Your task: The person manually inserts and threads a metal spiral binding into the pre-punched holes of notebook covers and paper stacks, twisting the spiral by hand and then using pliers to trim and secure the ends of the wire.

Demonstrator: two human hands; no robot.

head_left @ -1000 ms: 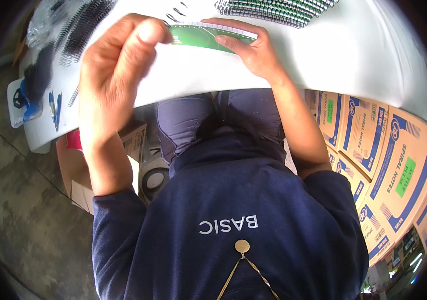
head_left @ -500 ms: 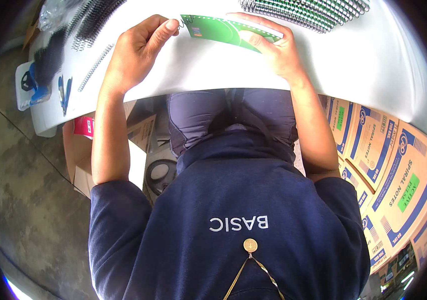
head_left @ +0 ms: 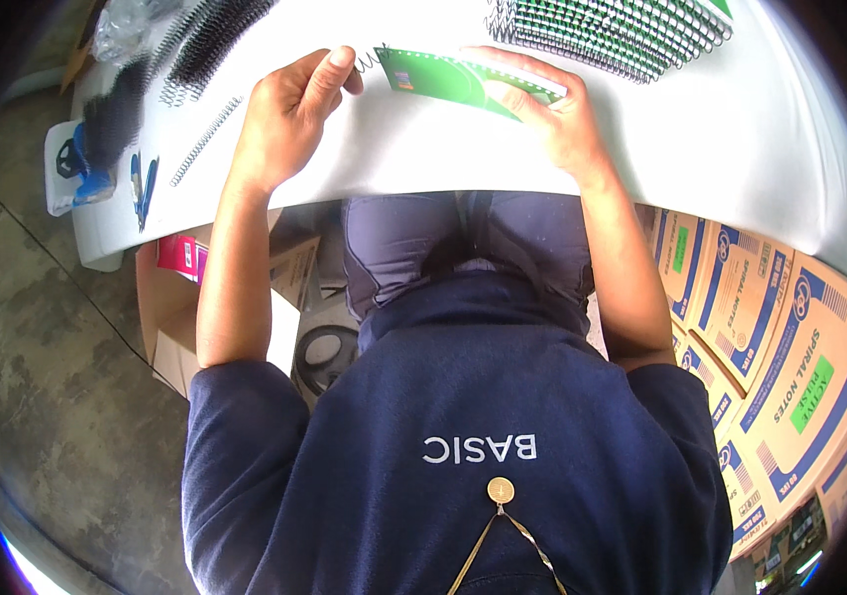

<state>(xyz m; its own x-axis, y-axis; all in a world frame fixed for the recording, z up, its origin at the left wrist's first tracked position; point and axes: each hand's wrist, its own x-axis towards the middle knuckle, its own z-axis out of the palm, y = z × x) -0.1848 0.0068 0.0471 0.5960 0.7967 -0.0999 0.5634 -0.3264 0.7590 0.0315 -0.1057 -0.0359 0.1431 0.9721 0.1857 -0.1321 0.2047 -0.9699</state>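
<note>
My right hand (head_left: pixel 557 114) grips a green-covered notebook (head_left: pixel 438 81) by its right part, thumb on the cover and fingers behind. A row of punched holes runs along the notebook's far edge. Between the thumb and fingers of my left hand (head_left: pixel 294 111) is one end of a dark spiral binding coil (head_left: pixel 370 61). The coil reaches from the fingertips to the notebook's left corner. Whether its loops pass through the holes there is too small to tell.
Loose black coils (head_left: pixel 215 45) lie at the far left of the white table (head_left: pixel 423 159), with a single coil (head_left: pixel 203 141) closer. Blue-handled pliers (head_left: pixel 143 190) rest near the left edge. Coil-bound notebooks (head_left: pixel 612 40) stand far right. Cardboard boxes (head_left: pixel 755 337) are stacked below right.
The gap between my left fingertips and the notebook's corner has widened, and more of the coil shows. The whole view has shifted slightly. Both hands keep their hold.
</note>
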